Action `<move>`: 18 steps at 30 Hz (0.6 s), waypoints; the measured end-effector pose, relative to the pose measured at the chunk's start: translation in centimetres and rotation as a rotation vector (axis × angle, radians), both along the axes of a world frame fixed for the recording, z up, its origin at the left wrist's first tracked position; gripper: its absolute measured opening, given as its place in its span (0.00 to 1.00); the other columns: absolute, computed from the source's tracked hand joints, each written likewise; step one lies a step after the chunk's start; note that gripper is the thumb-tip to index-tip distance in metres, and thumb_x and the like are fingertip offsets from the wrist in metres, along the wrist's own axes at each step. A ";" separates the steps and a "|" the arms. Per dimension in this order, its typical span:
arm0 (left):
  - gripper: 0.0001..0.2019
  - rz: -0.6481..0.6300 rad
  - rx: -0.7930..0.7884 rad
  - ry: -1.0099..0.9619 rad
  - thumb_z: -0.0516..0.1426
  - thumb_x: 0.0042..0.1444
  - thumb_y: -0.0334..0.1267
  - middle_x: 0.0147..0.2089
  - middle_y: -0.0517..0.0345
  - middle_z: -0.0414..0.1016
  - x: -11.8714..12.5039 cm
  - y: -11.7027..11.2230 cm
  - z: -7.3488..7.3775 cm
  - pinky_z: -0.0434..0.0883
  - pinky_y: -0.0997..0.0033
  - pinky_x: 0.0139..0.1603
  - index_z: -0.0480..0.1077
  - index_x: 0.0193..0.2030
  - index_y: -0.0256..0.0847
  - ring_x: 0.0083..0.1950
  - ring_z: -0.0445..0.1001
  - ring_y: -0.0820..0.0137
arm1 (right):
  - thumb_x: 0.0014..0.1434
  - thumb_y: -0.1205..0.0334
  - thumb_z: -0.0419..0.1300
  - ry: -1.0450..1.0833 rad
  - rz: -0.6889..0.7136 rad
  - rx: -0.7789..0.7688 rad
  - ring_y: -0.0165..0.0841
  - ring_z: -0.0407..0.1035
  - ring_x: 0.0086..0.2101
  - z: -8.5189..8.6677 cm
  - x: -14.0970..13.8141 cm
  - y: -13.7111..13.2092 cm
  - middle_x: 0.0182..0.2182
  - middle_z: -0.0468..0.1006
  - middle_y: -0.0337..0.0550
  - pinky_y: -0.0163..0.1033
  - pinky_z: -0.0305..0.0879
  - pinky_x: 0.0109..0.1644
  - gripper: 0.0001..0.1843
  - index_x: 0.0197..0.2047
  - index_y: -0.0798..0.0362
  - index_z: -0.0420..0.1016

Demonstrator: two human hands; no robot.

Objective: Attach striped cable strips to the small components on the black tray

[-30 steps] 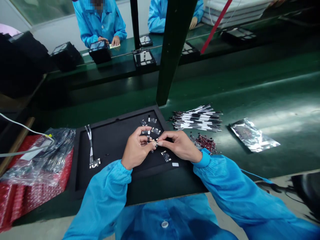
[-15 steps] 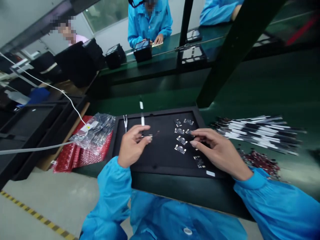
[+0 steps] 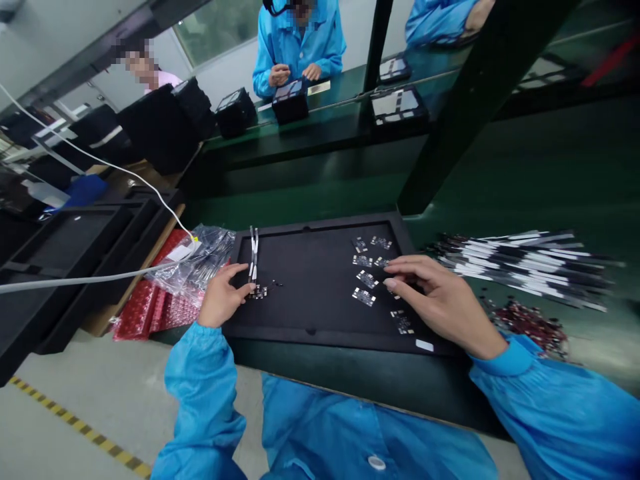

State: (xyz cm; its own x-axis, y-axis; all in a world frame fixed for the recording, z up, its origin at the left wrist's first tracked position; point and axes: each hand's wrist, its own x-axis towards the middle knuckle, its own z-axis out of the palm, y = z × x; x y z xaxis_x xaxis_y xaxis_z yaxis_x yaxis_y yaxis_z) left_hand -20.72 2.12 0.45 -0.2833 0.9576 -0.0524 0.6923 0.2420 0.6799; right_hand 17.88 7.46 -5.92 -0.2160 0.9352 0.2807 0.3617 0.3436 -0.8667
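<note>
A black tray (image 3: 320, 320) lies on the green bench in front of me. At its left side my left hand (image 3: 223, 300) has its fingers apart, and its thumb tip touches the small board end of a white flat cable (image 3: 253, 250) lying flat beside a second one. Several small circuit boards (image 3: 367, 279) lie scattered on the tray's right half. Over them rests my right hand (image 3: 443, 300), fingers loosely curved and slightly apart, fingertips down beside the boards, with nothing visibly held.
A pile of black-and-white flat cables (image 3: 525, 267) and a heap of small red parts (image 3: 525, 323) lie to the right. Clear bags on red packs (image 3: 185, 273) sit to the left, beside stacked black trays (image 3: 75, 247). A dark post (image 3: 450, 127) rises behind. Other people work across the bench.
My hands came apart after working a part together. The left hand carried the white cable to the tray's left side and laid it down; the right hand moved over the small boards. My view swung left.
</note>
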 end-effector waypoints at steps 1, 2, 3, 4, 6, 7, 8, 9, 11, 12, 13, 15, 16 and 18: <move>0.23 -0.008 0.064 0.112 0.67 0.52 0.47 0.52 0.47 0.77 0.3 0.1 0.2 0.72 0.69 0.29 0.77 0.53 0.40 0.27 0.74 0.72 | 0.63 0.53 0.63 0.013 -0.006 0.000 0.39 0.74 0.42 0.1 0.0 0.0 0.47 0.76 0.49 0.46 0.72 0.44 0.11 0.45 0.49 0.79; 0.20 -0.026 0.119 0.204 0.65 0.54 0.47 0.53 0.47 0.76 0.9 0.2 0.4 0.72 0.68 0.31 0.78 0.51 0.41 0.28 0.73 0.72 | 0.63 0.53 0.63 0.030 -0.010 -0.001 0.40 0.74 0.43 0.2 -0.1 0.0 0.47 0.76 0.49 0.45 0.72 0.44 0.11 0.45 0.49 0.79; 0.18 -0.061 0.156 0.262 0.64 0.56 0.47 0.52 0.48 0.76 1.8 0.3 0.7 0.72 0.68 0.33 0.79 0.50 0.41 0.29 0.72 0.72 | 0.63 0.54 0.63 0.052 -0.014 -0.001 0.40 0.74 0.44 0.2 -0.1 0.1 0.46 0.76 0.49 0.45 0.72 0.44 0.10 0.44 0.49 0.79; 0.16 -0.118 0.167 0.284 0.62 0.59 0.46 0.50 0.49 0.76 3.0 0.6 0.9 0.72 0.67 0.35 0.79 0.50 0.41 0.30 0.72 0.72 | 0.63 0.54 0.63 0.074 -0.018 -0.003 0.40 0.73 0.44 0.3 -0.2 0.2 0.45 0.76 0.49 0.45 0.72 0.44 0.10 0.44 0.50 0.79; 0.14 -0.307 0.140 0.242 0.59 0.62 0.44 0.46 0.52 0.77 6.3 1.4 1.1 0.72 0.67 0.39 0.79 0.51 0.42 0.32 0.73 0.71 | 0.63 0.54 0.63 0.117 -0.039 -0.005 0.40 0.73 0.45 0.3 -0.3 0.3 0.44 0.77 0.49 0.45 0.72 0.44 0.09 0.43 0.50 0.78; 0.14 -0.429 0.110 0.214 0.58 0.63 0.42 0.46 0.52 0.77 8.2 1.9 1.1 0.72 0.67 0.42 0.79 0.51 0.43 0.35 0.74 0.69 | 0.63 0.55 0.63 0.139 -0.053 -0.006 0.40 0.73 0.44 0.3 -0.3 0.4 0.44 0.77 0.49 0.45 0.72 0.44 0.09 0.42 0.50 0.78; 0.13 -0.547 0.081 0.197 0.57 0.64 0.40 0.47 0.52 0.77 10.1 2.5 1.0 0.72 0.66 0.45 0.79 0.51 0.43 0.39 0.76 0.67 | 0.63 0.55 0.63 0.158 -0.067 -0.006 0.40 0.73 0.44 0.3 -0.3 0.5 0.43 0.77 0.49 0.45 0.72 0.44 0.09 0.42 0.50 0.78; 0.13 -0.652 0.064 0.188 0.57 0.64 0.38 0.48 0.51 0.77 11.9 3.2 0.8 0.72 0.65 0.49 0.79 0.52 0.42 0.44 0.76 0.64 | 0.63 0.55 0.63 0.175 -0.085 -0.002 0.39 0.73 0.43 0.3 -0.2 0.6 0.43 0.77 0.48 0.45 0.72 0.44 0.09 0.41 0.50 0.78; 0.14 -0.834 0.033 0.206 0.57 0.63 0.35 0.48 0.49 0.77 14.8 4.7 0.1 0.71 0.62 0.54 0.78 0.53 0.41 0.49 0.76 0.61 | 0.64 0.55 0.62 0.199 -0.128 0.025 0.38 0.73 0.42 0.5 -0.2 0.7 0.42 0.76 0.48 0.44 0.71 0.43 0.08 0.41 0.50 0.78; 0.14 -0.896 0.022 0.229 0.58 0.62 0.35 0.47 0.48 0.77 15.8 5.4 -0.3 0.71 0.61 0.54 0.78 0.53 0.41 0.50 0.75 0.59 | 0.64 0.55 0.62 0.203 -0.151 0.046 0.38 0.72 0.42 0.6 -0.2 0.7 0.42 0.76 0.48 0.44 0.71 0.43 0.08 0.41 0.50 0.78; 0.14 -0.940 0.012 0.258 0.59 0.61 0.35 0.46 0.48 0.77 16.5 6.1 -0.7 0.71 0.60 0.54 0.78 0.52 0.41 0.49 0.75 0.58 | 0.64 0.56 0.62 0.202 -0.174 0.069 0.38 0.72 0.42 0.8 -0.2 0.7 0.42 0.76 0.47 0.43 0.71 0.43 0.08 0.41 0.50 0.78; 0.12 -0.975 0.004 0.299 0.62 0.58 0.35 0.44 0.49 0.76 17.3 7.2 -1.3 0.71 0.60 0.51 0.79 0.49 0.42 0.48 0.75 0.57 | 0.64 0.58 0.61 0.195 -0.208 0.110 0.37 0.72 0.42 1.2 -0.2 0.8 0.41 0.76 0.47 0.43 0.70 0.43 0.07 0.40 0.50 0.78; 0.11 -0.977 0.005 0.301 0.62 0.57 0.35 0.43 0.49 0.76 17.4 7.6 -1.6 0.71 0.60 0.50 0.80 0.47 0.42 0.47 0.75 0.58 | 0.64 0.58 0.61 0.189 -0.217 0.123 0.37 0.72 0.42 1.4 -0.2 0.9 0.41 0.76 0.47 0.43 0.70 0.43 0.07 0.40 0.50 0.78; 0.08 -0.975 0.017 0.258 0.63 0.55 0.34 0.42 0.51 0.76 17.3 8.2 -1.9 0.70 0.62 0.48 0.80 0.42 0.42 0.44 0.75 0.60 | 0.64 0.59 0.60 0.182 -0.234 0.146 0.36 0.72 0.41 1.8 -0.1 1.1 0.40 0.76 0.47 0.43 0.70 0.43 0.06 0.40 0.50 0.78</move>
State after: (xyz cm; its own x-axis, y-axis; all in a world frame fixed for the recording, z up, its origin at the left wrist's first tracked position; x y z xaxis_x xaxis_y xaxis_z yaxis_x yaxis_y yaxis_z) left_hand -3.44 10.37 -1.43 0.6229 0.7777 -0.0843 0.7096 -0.5164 0.4793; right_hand 17.79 8.55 -4.15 0.0655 0.9004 0.4301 0.2893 0.3954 -0.8717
